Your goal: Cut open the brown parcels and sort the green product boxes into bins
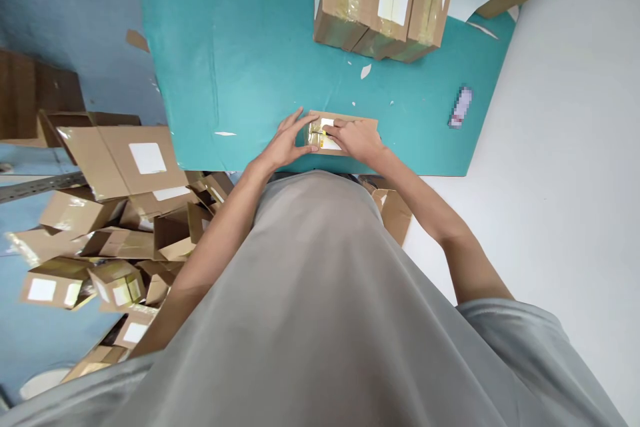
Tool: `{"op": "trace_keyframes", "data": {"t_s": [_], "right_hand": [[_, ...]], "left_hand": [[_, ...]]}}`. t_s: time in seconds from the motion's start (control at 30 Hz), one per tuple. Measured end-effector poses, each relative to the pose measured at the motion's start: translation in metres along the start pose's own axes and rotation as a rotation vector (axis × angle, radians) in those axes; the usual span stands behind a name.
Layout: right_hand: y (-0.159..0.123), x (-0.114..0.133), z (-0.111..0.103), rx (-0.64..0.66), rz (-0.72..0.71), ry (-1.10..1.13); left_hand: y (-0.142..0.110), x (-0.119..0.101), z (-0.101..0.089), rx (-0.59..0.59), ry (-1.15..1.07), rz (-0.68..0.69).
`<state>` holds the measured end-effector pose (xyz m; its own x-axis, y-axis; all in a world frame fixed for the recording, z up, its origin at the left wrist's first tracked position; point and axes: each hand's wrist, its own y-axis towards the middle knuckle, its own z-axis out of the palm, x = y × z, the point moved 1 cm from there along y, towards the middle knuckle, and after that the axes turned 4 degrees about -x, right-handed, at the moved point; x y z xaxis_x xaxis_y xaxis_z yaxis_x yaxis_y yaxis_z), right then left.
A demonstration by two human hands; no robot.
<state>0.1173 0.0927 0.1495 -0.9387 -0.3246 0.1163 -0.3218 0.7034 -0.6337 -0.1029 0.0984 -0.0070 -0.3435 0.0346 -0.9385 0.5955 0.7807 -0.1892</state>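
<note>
A small cardboard box [367,125] with clear tape and a white label lies on the green tabletop near its front edge. Against the box's left end, my left hand [287,142] steadies it, thumb on the near side and fingers reaching to the far side. My right hand [357,139] is over the label with its fingers closed round a small yellow-and-dark tool, seemingly a box cutter [324,133]. The tool's tip points left at the taped end; most of its body is hidden by the fingers.
Taped cardboard boxes [370,7] stand at the back of the green table [240,67]. A blurred-out narrow item [461,107] lies at right. Opened boxes [115,240] are heaped on the floor at left. A white wall [560,147] borders the right side.
</note>
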Motion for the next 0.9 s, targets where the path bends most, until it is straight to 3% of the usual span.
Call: {"op": "trace_keyframes", "data": {"t_s": [0.33, 0.43, 0.6, 0.7, 0.83, 0.9], "right_hand": [[0.021, 0.002, 0.011, -0.03, -0.068, -0.052], [0.002, -0.021, 0.016, -0.024, -0.003, 0.004], [-0.059, -0.076, 0.026, 0.024, 0.141, 0.0], [-0.079, -0.088, 0.031, 0.039, 0.147, -0.011], [-0.084, -0.093, 0.04, 0.042, 0.126, -0.005], [-0.091, -0.108, 0.049, 0.004, 0.137, -0.002]], "left_hand": [[-0.002, -0.004, -0.004, 0.025, -0.034, -0.029], [-0.005, -0.01, -0.006, 0.017, -0.034, -0.042], [-0.008, -0.017, -0.001, -0.009, -0.052, -0.109], [-0.008, -0.019, 0.006, -0.025, -0.088, -0.16], [-0.008, -0.015, 0.012, -0.053, -0.117, -0.236], [-0.009, -0.012, 0.013, -0.06, -0.13, -0.265]]}}
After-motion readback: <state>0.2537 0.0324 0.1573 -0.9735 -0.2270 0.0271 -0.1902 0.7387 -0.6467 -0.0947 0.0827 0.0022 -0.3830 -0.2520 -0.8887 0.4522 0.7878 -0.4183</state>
